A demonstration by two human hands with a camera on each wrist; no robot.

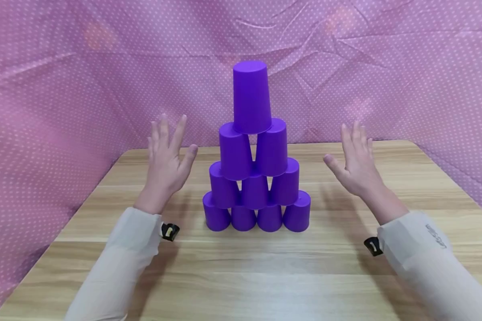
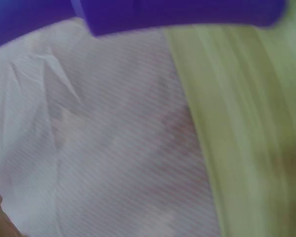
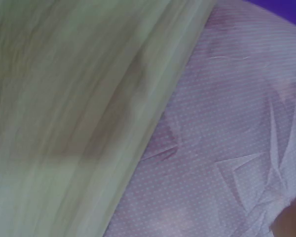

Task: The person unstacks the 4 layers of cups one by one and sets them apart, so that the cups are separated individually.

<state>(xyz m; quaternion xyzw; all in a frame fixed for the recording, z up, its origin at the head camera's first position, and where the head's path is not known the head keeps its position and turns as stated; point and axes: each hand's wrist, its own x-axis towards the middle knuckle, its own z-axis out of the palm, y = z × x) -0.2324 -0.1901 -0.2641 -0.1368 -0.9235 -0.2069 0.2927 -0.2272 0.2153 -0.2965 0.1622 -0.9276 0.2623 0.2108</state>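
Note:
A pyramid of upside-down purple cups stands in the middle of the head view. Its single top cup [image 1: 251,98] rests on two cups, below them is a row of three, and several more form the bottom row [image 1: 243,218]. My left hand [image 1: 165,160] is raised to the left of the pyramid, fingers straight and spread, touching nothing. On the other side my right hand [image 1: 357,165] is held up with its thumb apart, also holding nothing. Blurred purple cups [image 2: 182,12] cross the top of the left wrist view. A cup corner [image 3: 286,7] shows in the right wrist view.
The cups stand on a light wood-grain table [image 1: 257,276]. Pink dotted cloth [image 1: 144,35] hangs behind the table and along both sides. A small black wrist device [image 1: 170,232] sits at the left cuff, and another device [image 1: 372,246] at the right.

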